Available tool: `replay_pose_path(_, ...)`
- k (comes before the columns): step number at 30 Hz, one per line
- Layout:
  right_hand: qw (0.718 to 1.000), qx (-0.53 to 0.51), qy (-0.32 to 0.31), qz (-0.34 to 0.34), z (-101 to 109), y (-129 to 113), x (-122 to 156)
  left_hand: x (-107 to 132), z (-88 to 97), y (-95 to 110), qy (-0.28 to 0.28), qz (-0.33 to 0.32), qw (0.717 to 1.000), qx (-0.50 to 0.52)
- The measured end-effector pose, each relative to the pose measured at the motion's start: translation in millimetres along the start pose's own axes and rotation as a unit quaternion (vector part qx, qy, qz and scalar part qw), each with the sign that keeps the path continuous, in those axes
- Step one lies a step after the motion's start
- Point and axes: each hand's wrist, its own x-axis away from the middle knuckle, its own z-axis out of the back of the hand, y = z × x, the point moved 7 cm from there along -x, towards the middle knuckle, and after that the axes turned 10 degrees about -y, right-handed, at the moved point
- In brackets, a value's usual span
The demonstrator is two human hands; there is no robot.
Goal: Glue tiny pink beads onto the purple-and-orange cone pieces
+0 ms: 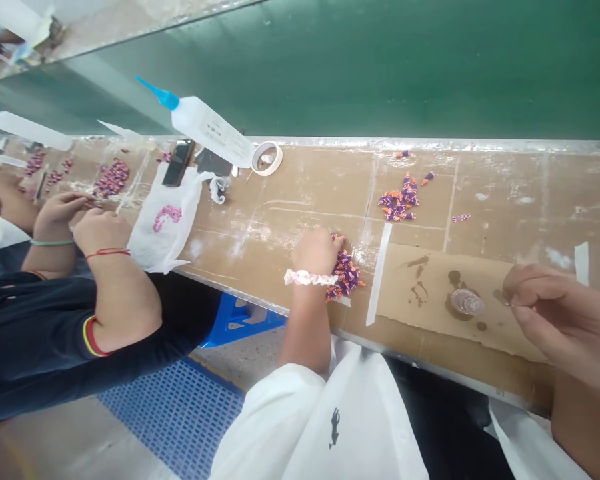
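Note:
My left hand (pixel 317 250), with a pink-and-white scrunchie on the wrist, rests on a pile of small purple and orange pieces (pixel 347 275) near the bench's front edge. Its fingers curl down into the pile, and what they hold is hidden. My right hand (pixel 555 310) hovers at the right over a brown cardboard sheet (pixel 420 313), thumb and forefinger pinched together on something too thin to name. A small clear cap (pixel 467 301) sits on the stained cardboard just left of that pinch. A second pile of purple and orange pieces (pixel 399 202) lies further back.
A co-worker in a dark sleeve sits at the left, both hands (pixel 87 223) on the bench beside a white plastic bag (pixel 167 220). A blue-tipped squeeze bottle (pixel 207 127), a tape roll (pixel 267 158) and a dark phone (pixel 179 162) lie at the back. A green belt (pixel 380 67) runs behind.

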Motion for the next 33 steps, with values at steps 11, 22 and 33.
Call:
replay_pose_path(11,0.952,0.283,-0.114,-0.009,-15.1,4.8,0.7,28.3,-5.5,63.3,-0.012,-0.113,0.992,0.061)
replay_pose_path(22,0.933,0.307,-0.186,-0.033,-30.2,17.9,5.1,74.4,-124.3,125.8,-0.45,-0.17,0.779,0.402)
replay_pose_path(33,0.927,0.318,-0.196,-0.034,-32.9,14.1,3.9,85.7,-131.1,130.0,-0.545,-0.132,0.672,0.484)
